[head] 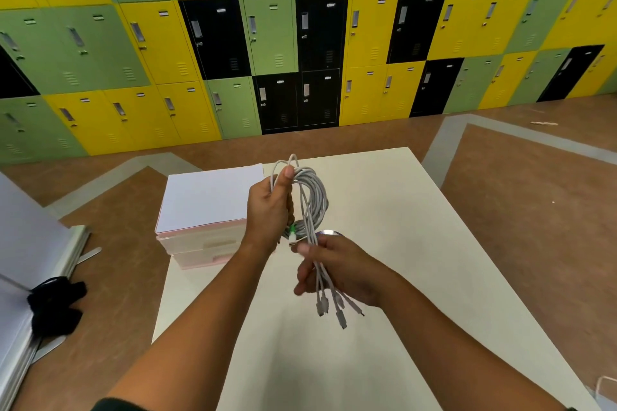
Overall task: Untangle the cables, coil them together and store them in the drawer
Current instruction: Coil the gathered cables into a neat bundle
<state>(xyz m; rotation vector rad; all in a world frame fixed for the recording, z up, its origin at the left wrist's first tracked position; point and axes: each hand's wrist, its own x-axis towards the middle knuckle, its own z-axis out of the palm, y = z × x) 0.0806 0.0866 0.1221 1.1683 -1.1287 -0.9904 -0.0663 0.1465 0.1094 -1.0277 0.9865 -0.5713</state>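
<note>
A bundle of white cables [312, 200] hangs in a loose coil above the cream table [384, 210]. My left hand [268, 210] grips the top of the coil, thumb pressed on the upper loops. My right hand [337, 272] holds the loose tails lower down, and several plug ends [334, 307] dangle below its fingers. One connector with a green collar [292, 231] sits between the hands. A pink drawer unit [207, 210] with a white top stands on the table's left part, its drawers shut.
A wall of yellow, green and black lockers [300, 43] stands beyond the table. White boards [30, 243] lean at the left with a black strap [55, 305] on them. A small shiny round object [329, 232] lies on the table behind my right hand.
</note>
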